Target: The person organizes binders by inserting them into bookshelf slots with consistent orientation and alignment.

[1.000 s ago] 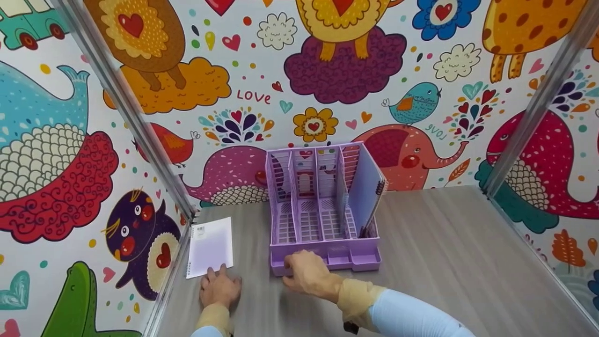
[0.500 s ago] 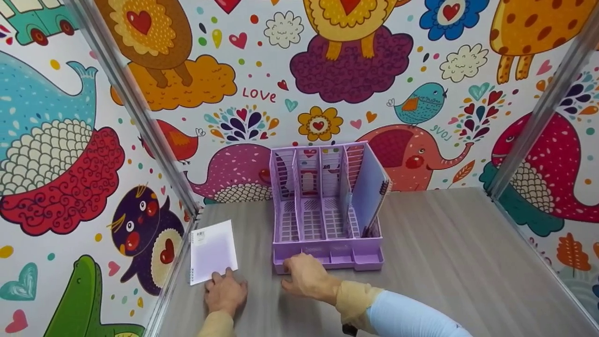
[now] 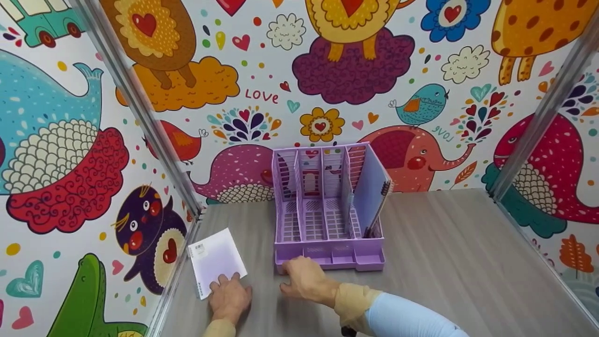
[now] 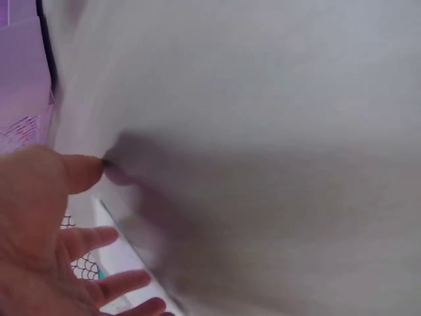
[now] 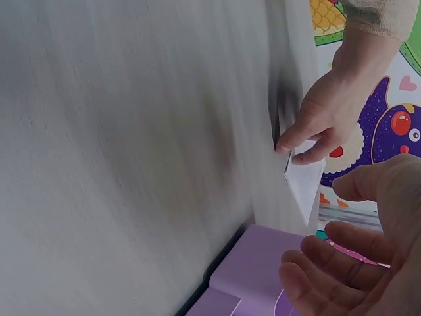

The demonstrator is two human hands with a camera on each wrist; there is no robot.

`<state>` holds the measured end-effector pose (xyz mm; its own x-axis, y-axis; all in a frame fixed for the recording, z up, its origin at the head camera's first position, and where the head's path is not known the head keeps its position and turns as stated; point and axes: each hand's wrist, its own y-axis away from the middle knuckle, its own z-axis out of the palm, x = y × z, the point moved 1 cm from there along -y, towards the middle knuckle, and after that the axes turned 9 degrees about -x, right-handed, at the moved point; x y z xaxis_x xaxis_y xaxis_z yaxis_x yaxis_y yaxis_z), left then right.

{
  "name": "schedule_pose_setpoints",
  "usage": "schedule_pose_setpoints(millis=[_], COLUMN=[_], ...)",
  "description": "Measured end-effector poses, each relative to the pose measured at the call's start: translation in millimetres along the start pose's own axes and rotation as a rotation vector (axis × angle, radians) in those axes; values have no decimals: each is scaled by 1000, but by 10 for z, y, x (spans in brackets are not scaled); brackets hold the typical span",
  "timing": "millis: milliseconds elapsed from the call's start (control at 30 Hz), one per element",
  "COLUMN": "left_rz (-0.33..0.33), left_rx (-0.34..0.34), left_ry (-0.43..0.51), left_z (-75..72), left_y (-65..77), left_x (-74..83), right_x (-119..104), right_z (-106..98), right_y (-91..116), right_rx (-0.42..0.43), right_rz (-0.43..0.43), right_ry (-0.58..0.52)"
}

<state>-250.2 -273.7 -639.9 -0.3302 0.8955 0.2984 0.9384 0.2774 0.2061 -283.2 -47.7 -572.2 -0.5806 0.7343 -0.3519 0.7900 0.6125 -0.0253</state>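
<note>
A spiral-bound notebook (image 3: 217, 262) with a white-to-lilac cover lies tilted on the table at the left. The fingertips of my left hand (image 3: 230, 297) rest on its near edge, fingers fairly straight and spread. My right hand (image 3: 306, 281) is at the front left of a purple desk organizer (image 3: 330, 247), thumb apart from loosely bent fingers. Nothing shows between them in the right wrist view. Whether those fingertips touch the organizer's front wall is unclear. In the organizer's rightmost slot stand blue-covered spiral notebooks (image 3: 369, 192); the other upright slots hold nothing visible.
The grey wood-grain table (image 3: 444, 262) extends to the right of the organizer. Walls (image 3: 262, 56) printed with cartoon animals enclose the table at the back and sides. Metal posts (image 3: 140, 107) stand at the corners.
The notebook has slid toward me and turned counter-clockwise under my left hand, which has moved nearer as well. My right hand stays by the organizer. The head view has shifted slightly.
</note>
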Motion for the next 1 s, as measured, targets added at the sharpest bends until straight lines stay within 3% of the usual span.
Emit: schedule_pose_setpoints(millis=[300,467,533,600,833,1000], left_rz=[30,35,-3,-70,-306,-375], left_rx=[-19,123,167,166,65,21], left_ry=[8,3,20,68,272,353], left_z=[-23,-38,-51,-76,-155,-178], left_y=[50,13,-23,-77,-262,-342], left_x=[6,-160,-240,-302,-432,-461], right_x=[-10,-44,-37,-24,-47,-76], right_z=[3,40,60,73,107,227], right_y=[1,23,27,29,29,19], right_rx=[-21,-35,-34,-34,-18,-35], right_rz=[14,6,2,3,10,-12], right_ry=[27,49,45,40,85,61])
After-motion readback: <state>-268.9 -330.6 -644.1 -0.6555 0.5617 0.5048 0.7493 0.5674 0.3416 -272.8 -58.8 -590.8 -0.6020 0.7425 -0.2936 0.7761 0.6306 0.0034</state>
